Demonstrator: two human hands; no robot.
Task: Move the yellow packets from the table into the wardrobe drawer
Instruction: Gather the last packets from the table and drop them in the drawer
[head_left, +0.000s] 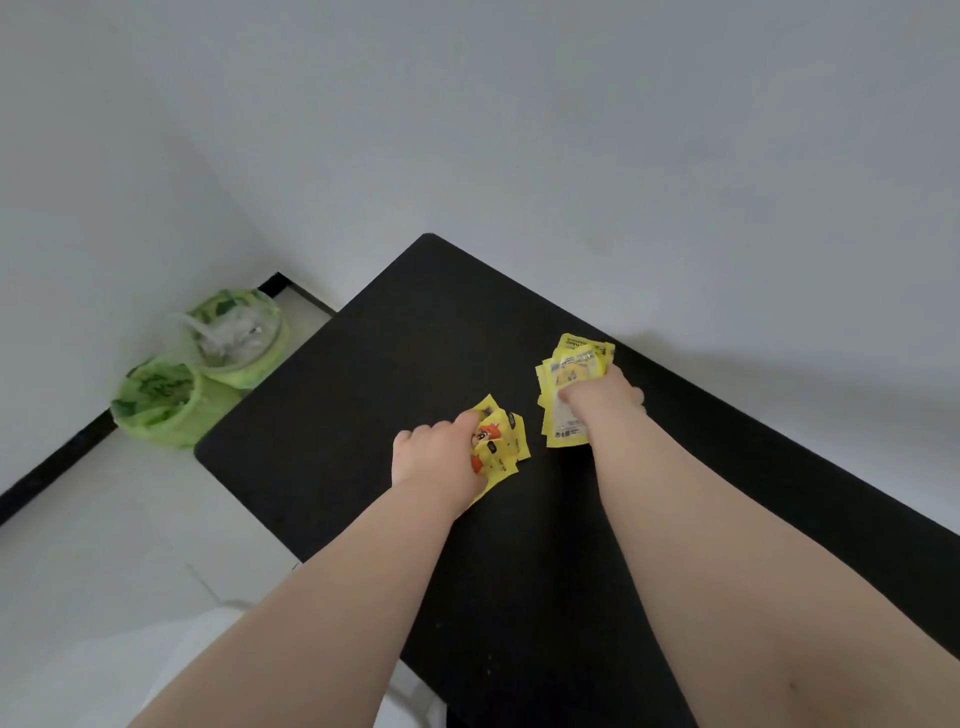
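Two bunches of yellow packets lie on the black table (363, 395). My left hand (439, 454) is curled over the nearer bunch of yellow packets (501, 447), which show orange print; its fingers grip them against the tabletop. My right hand (602, 400) grips the second, taller bunch of yellow packets (571, 371) with white labels, close to the table's right edge. Parts of both bunches are hidden under my hands. No wardrobe or drawer is in view.
Two bins lined with green bags (156, 400) (239, 338) stand on the pale floor to the left of the table, against the white wall. A black skirting strip (57, 462) runs along the wall. White cloth (171, 670) shows at the bottom left.
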